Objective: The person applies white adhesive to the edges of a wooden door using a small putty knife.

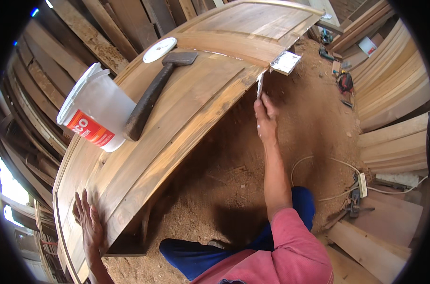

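Note:
A large panelled wooden door lies in front of me. My left hand rests on its near left end, fingers stretched out and holding nothing. My right hand is closed around a thin stick smeared with white paste, whose upper end is at the door's right edge. Just beyond the stick, a squared wooden end coated in white juts out from that edge. A white plastic bucket with a red label stands on the door, beside a heavy hammer with a dark handle.
A round white lid lies past the hammer. Sawdust covers the floor, where a pale cable curls. Power tools lie at the right, near stacked planks. Upright boards line the left.

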Tool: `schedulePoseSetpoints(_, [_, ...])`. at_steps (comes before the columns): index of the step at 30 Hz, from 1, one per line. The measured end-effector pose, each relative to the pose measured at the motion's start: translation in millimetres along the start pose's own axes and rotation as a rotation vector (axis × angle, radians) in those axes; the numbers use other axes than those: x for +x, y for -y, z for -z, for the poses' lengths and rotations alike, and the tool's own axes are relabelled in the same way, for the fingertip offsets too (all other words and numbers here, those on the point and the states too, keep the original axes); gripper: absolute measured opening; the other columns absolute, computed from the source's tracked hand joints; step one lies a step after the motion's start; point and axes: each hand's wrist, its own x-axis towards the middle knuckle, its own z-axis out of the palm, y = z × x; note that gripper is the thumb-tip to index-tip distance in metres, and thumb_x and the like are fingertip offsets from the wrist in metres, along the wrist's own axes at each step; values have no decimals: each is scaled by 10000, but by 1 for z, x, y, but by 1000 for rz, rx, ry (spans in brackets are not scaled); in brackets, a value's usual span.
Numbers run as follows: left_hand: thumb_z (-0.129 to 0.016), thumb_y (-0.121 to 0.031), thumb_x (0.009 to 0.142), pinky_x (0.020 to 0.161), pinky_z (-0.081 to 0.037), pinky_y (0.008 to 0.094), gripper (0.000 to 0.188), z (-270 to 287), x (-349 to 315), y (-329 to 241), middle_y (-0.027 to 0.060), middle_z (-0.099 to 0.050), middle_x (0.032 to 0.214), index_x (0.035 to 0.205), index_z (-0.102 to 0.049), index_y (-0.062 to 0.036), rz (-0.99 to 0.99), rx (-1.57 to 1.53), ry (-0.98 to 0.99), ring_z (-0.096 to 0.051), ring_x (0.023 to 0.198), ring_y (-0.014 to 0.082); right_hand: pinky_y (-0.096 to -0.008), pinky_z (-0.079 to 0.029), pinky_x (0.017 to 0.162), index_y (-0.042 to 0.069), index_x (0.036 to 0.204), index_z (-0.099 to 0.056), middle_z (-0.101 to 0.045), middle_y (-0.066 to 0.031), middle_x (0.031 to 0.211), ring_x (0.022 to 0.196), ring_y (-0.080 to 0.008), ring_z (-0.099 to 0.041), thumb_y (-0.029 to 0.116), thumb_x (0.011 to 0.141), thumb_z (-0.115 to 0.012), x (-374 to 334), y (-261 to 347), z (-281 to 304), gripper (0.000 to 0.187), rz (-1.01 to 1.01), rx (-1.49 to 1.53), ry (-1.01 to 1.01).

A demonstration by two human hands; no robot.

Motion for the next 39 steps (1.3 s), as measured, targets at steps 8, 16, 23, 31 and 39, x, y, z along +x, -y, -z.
schedulePoseSetpoints(8, [-226,-625,1017,1205,-91,528,720,-3,1,3,176,-143,1641,1566,-256,-161,62,-42,-19,-98,1491,412,-309,-462,942,-81,1233,-622,-675,-104,1131,1040,-157,-592,198,938,-688,9,-2,-5,412,0,28,-69])
schedulePoseSetpoints(16, [-224,-640,1005,1202,-99,531,753,-3,3,7,210,-156,1629,1570,-233,-142,70,-66,8,-117,1487,418,-296,-474,896,-67,1213,-639,-677,-88,1117,997,-148,-595,233,923,-718,-26,8,4,424,31,49,213])
schedulePoseSetpoints(23, [-232,-607,1016,1203,-102,524,717,-4,6,5,205,-171,1626,1573,-234,-155,55,-64,-19,-119,1490,403,-274,-472,846,-53,1164,-656,-664,-32,1030,942,-92,-562,207,920,-726,-10,9,-6,363,7,127,-93])
schedulePoseSetpoints(31, [-232,-584,1025,1210,-99,511,696,0,2,0,190,-164,1631,1574,-229,-158,66,-73,-13,-114,1495,393,-310,-494,890,-24,1178,-668,-697,-76,1053,966,-178,-638,257,939,-680,-63,54,-23,370,70,94,532])
schedulePoseSetpoints(39, [-237,-595,1020,1213,-100,516,701,2,1,-5,177,-151,1638,1568,-247,-159,80,-97,-9,-103,1498,395,-245,-476,596,-13,1020,-697,-663,-51,770,680,-106,-600,430,1024,-527,-41,11,-31,474,-289,520,687])
